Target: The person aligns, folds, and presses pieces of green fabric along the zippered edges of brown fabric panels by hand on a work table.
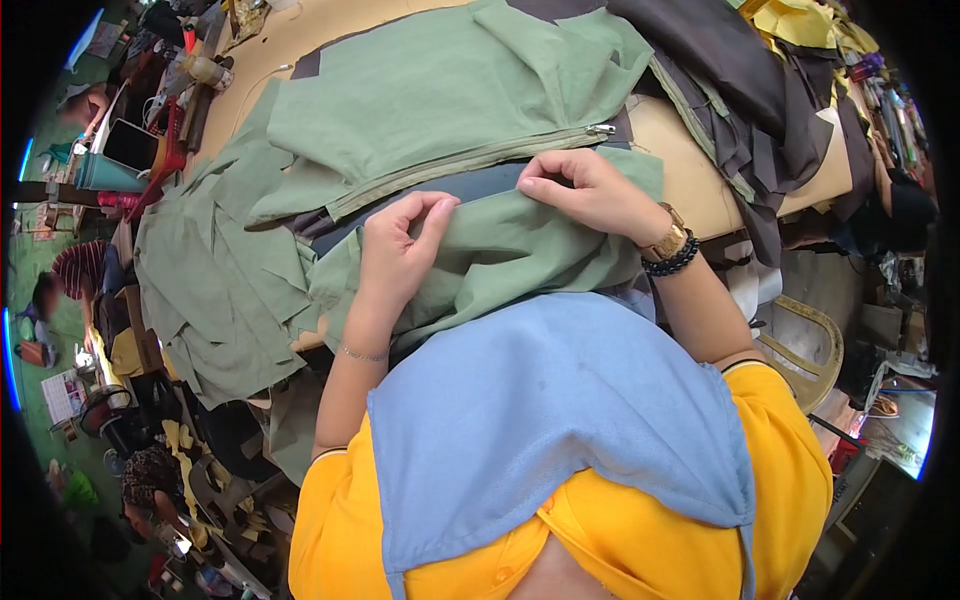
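A piece of green fabric [520, 245] hangs over the table's near edge, against the blue apron. My left hand [398, 240] pinches its upper edge between thumb and fingers. Farther right along that same edge, my right hand [585, 192] pinches it too, so the edge runs fairly straight between them. Just beyond lies a green garment piece [420, 100] with a long zipper [470, 165] along its near side; the metal slider [600, 129] sits at the right end. Dark blue cloth [440, 187] shows between the zipper and my hands.
Stacked green fabric pieces [210, 290] drape off the table's left side. Dark brown fabric [750, 90] is heaped at the right, by yellow material [800, 20]. At far left stand a teal bin [110, 172] and a red basket [172, 140]. A chair [815, 350] is at lower right. Other people work at left.
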`<state>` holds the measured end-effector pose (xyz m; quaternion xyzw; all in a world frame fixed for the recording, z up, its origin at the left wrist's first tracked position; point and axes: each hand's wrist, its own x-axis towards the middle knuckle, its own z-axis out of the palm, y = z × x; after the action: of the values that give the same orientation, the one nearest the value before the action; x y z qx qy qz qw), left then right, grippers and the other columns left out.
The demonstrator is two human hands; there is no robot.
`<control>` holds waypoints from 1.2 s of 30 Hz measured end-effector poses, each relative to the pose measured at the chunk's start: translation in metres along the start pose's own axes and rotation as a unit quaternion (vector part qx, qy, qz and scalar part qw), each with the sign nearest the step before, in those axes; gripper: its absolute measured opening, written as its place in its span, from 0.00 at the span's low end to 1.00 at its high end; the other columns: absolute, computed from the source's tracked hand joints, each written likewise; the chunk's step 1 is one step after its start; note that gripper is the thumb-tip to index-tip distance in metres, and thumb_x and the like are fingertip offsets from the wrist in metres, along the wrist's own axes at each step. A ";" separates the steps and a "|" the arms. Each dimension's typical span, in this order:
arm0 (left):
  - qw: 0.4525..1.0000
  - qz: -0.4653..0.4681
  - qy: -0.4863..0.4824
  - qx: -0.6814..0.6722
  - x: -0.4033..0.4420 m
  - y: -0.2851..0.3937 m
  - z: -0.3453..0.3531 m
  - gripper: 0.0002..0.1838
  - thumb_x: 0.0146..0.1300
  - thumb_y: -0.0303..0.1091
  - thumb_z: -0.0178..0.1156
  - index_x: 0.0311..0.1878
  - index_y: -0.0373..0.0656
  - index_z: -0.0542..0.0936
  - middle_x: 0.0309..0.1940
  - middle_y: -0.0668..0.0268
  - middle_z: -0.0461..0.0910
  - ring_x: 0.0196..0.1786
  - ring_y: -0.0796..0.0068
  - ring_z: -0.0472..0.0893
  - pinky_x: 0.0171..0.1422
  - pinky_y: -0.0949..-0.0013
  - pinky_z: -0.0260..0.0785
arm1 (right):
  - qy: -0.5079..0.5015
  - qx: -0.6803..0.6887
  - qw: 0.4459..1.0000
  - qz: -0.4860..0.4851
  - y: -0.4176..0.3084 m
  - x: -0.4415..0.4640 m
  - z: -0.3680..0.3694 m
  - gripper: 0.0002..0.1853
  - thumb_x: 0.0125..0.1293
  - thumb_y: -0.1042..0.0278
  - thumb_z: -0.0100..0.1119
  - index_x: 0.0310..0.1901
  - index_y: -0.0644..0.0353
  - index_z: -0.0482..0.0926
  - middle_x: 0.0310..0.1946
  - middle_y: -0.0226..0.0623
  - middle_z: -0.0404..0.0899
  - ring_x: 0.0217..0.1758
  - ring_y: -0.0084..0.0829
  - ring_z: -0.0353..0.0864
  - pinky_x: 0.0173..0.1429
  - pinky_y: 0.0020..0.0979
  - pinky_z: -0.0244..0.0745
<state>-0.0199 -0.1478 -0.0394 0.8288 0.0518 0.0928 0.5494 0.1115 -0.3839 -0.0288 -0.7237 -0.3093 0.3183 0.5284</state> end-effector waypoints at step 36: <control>0.970 0.068 0.059 0.226 -0.007 -0.004 0.012 0.10 0.65 0.37 0.71 0.36 0.41 0.83 0.51 0.64 0.90 0.32 0.66 0.87 0.36 0.68 0.77 | 0.163 -0.251 0.945 -0.133 0.012 -0.002 0.032 0.08 0.64 0.66 0.67 0.41 0.58 0.85 0.33 0.33 0.88 0.32 0.38 0.85 0.37 0.38 0.79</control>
<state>-0.0238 -0.1583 -0.0487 0.9261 0.0471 0.1647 0.3362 0.0863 -0.3701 -0.0474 -0.8272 -0.3822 0.0348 0.4104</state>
